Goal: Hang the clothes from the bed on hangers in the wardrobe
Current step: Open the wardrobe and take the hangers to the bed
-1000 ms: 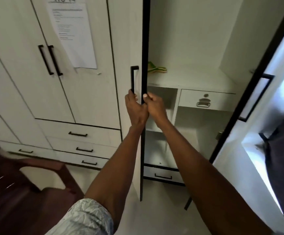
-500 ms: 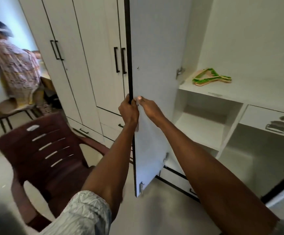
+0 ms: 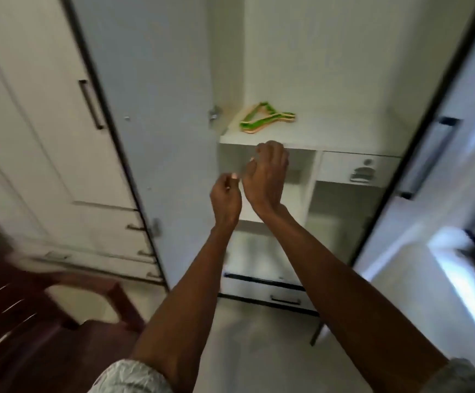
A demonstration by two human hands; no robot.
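Item: hangers (image 3: 267,117), green and orange, apparently 2 or more stacked, though blur hides the count. They lie flat on the wardrobe shelf (image 3: 344,137), just above and beyond the right hand (image 3: 266,180).
Handling: likely light, rigid plastic, somewhat slick; best taken at the shoulder bar or neck.
Hands: right hand and left hand (image 3: 226,199) both empty, fingers (image 3: 270,150) loosely curled, holding nothing.
Surroundings: open door (image 3: 151,109) left of the fingers, drawer (image 3: 361,170) to their right, chair (image 3: 17,321) low left.
Obstructions: none between fingers and hangers.
Clothes, bed: out of view.
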